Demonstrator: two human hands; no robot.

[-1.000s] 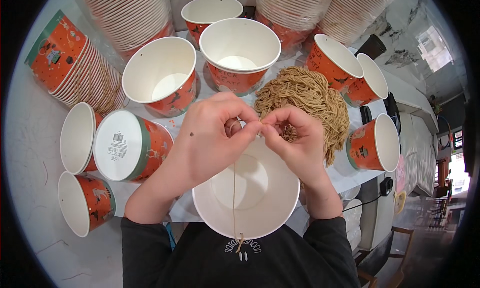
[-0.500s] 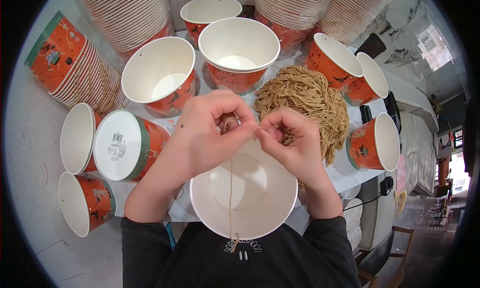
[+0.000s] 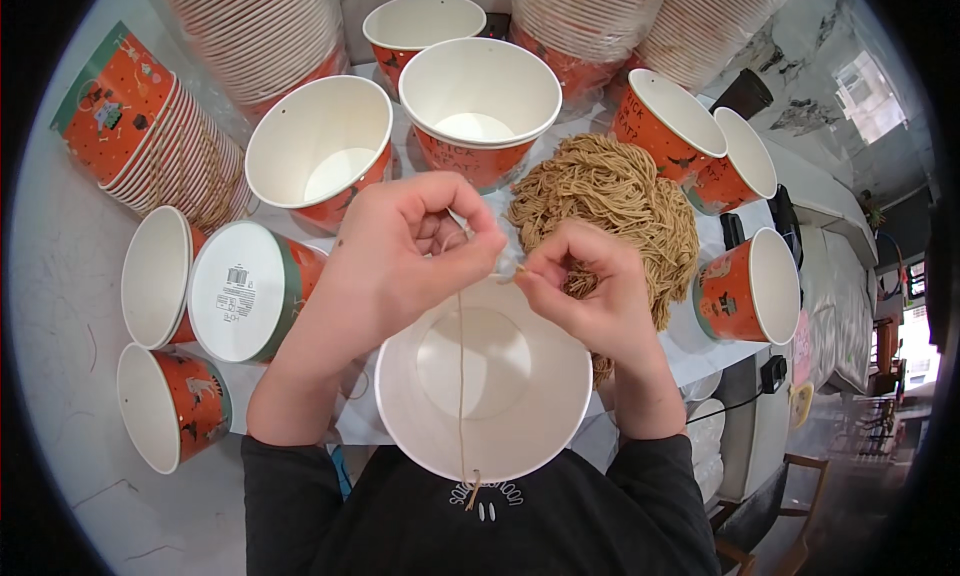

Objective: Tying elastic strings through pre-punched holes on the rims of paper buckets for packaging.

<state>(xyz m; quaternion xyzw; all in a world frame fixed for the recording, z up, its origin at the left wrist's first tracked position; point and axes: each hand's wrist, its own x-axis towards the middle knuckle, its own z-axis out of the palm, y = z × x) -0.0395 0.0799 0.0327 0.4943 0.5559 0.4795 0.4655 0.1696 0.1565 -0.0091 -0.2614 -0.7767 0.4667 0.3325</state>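
A white-lined paper bucket sits close against my body, its mouth facing up. A tan string crosses its opening from a knot at the near rim up to my fingers. Over the far rim, my left hand is closed, with the string looped around its curled fingers and pinched at the thumb. Just to the right, my right hand pinches a short end of the same string between thumb and forefinger. The far rim is partly hidden behind my hands.
A heap of tan string lies beyond my right hand. Orange printed buckets surround the work, including an upright pair and one on its side. Tall nested bucket stacks stand at the back. A black cable hangs at the right.
My hands have drawn slightly apart, and a short length of string now shows between the fingertips. The bucket has shifted very slightly.
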